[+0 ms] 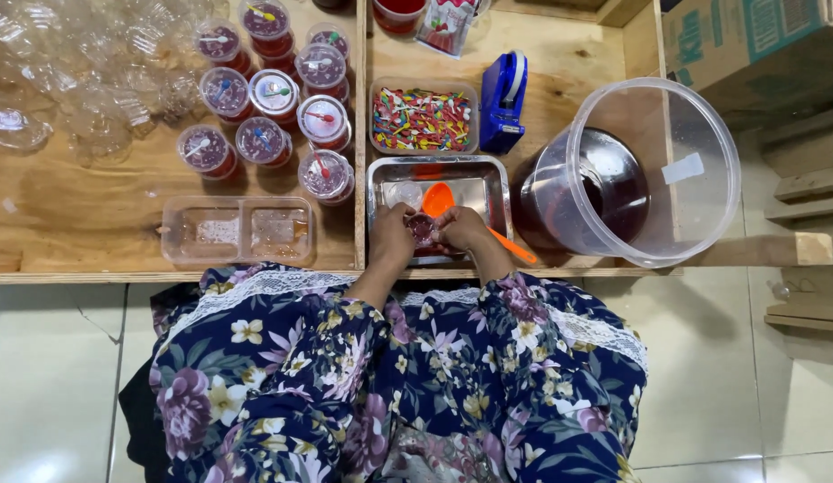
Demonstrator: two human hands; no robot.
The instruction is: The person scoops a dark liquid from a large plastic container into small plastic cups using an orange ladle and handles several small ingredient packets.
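A small clear cup of dark red jelly [423, 230] sits low in a steel tray [484, 182], and both my hands close on it. My left hand [391, 234] grips its left side and my right hand [462, 229] its right side. An orange ladle [439, 198] lies in the tray just beyond the cup, its handle [512, 246] running out under my right wrist. A clear lid [405, 192] rests in the tray's far left part.
Several lidded red jelly cups [275, 95] with small spoons stand to the left. A tub of coloured plastic spoons [422, 119], a blue tape dispenser [503, 100], a big clear bucket of dark red liquid [613, 179], an empty two-part tray [239, 230] and loose clear lids [94, 63] surround them.
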